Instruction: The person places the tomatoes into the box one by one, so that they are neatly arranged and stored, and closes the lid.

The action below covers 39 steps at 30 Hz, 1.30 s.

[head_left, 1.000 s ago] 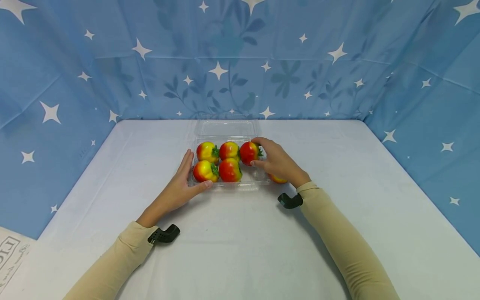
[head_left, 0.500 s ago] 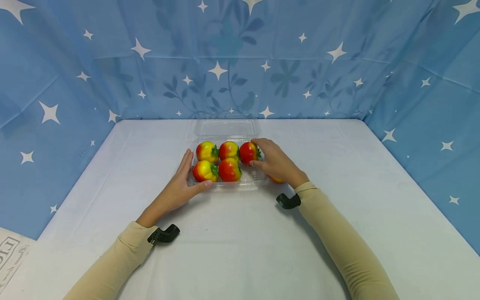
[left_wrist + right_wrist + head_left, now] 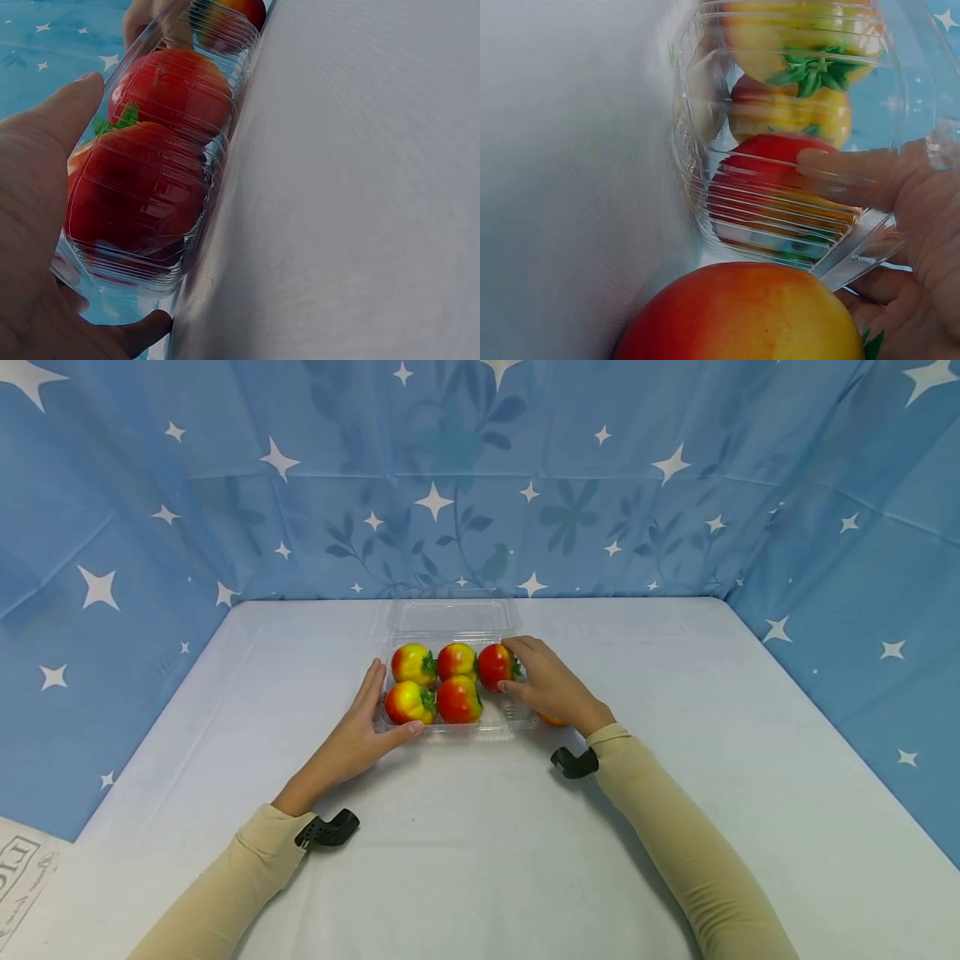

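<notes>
One red fruit [image 3: 494, 667] lies in the right hand [image 3: 555, 687], left hand [image 3: 358, 737] apart.

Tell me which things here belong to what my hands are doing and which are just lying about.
Apparently part of the job:
Clear container, its lid open, left hand against its left end
Four fruits inside
Back-right fruit, held by the right hand
Loose fruit, outside, to the right

Just around:
Printed piece, lower left
Starry curtain
White tablecloth
</notes>
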Each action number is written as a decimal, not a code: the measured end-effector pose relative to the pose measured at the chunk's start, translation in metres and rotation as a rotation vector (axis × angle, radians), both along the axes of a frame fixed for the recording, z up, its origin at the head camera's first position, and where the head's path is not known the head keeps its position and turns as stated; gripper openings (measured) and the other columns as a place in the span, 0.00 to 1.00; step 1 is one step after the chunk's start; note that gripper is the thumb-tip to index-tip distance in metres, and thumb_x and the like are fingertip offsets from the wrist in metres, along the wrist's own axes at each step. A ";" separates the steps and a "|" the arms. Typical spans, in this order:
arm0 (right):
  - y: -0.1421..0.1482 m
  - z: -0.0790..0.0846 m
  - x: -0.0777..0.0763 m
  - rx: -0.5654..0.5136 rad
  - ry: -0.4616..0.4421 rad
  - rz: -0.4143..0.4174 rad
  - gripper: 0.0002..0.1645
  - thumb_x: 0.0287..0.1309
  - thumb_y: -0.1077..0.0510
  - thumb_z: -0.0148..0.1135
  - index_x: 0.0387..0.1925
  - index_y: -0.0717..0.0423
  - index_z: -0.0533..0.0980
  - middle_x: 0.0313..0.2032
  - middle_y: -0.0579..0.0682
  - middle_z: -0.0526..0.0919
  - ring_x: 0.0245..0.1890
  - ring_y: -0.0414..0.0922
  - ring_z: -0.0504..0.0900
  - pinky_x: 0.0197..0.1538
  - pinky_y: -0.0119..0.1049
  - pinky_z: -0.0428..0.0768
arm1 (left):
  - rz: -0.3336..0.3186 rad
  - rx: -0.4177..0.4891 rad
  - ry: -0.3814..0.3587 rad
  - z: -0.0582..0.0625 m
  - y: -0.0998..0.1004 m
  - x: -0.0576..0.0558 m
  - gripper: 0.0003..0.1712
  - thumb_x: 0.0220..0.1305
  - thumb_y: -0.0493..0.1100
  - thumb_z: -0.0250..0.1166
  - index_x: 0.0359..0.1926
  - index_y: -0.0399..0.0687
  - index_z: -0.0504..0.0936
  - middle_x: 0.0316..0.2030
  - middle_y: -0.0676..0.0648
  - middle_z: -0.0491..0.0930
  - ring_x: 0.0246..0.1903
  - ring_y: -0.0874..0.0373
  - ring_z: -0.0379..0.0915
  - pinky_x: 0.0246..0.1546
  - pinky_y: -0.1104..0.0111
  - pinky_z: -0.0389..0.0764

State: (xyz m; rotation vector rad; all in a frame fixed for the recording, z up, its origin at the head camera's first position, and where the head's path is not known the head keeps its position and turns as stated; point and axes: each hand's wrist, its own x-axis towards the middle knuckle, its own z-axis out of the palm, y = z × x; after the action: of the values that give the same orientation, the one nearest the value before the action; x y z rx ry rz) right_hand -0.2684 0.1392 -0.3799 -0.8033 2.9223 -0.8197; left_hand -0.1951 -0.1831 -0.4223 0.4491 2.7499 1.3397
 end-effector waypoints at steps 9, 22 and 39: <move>-0.001 0.002 0.000 -0.015 -0.001 0.000 0.45 0.70 0.55 0.72 0.80 0.64 0.63 0.76 0.62 0.64 0.76 0.59 0.66 0.75 0.55 0.68 | -0.001 0.006 -0.005 0.001 0.001 0.001 0.68 0.69 0.67 0.70 0.87 0.49 0.32 0.86 0.47 0.28 0.84 0.46 0.29 0.79 0.39 0.43; 0.004 0.007 0.000 -0.102 0.006 0.050 0.41 0.71 0.55 0.70 0.78 0.63 0.66 0.74 0.62 0.67 0.72 0.60 0.70 0.74 0.57 0.70 | -0.008 0.008 -0.008 0.001 0.000 0.002 0.68 0.69 0.67 0.69 0.87 0.51 0.31 0.86 0.46 0.28 0.84 0.45 0.30 0.78 0.37 0.44; 0.029 0.030 0.000 -0.106 -0.090 0.030 0.46 0.74 0.42 0.65 0.83 0.54 0.60 0.79 0.57 0.62 0.74 0.61 0.67 0.71 0.64 0.71 | -0.005 0.012 -0.006 0.000 0.000 0.002 0.69 0.69 0.68 0.70 0.87 0.50 0.32 0.86 0.46 0.28 0.84 0.47 0.29 0.78 0.38 0.43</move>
State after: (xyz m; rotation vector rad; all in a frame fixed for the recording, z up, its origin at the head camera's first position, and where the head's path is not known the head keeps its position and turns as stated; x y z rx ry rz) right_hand -0.2687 0.1681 -0.3498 -0.7920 2.8025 -0.9890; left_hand -0.1932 -0.1827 -0.4227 0.4512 2.7355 1.3544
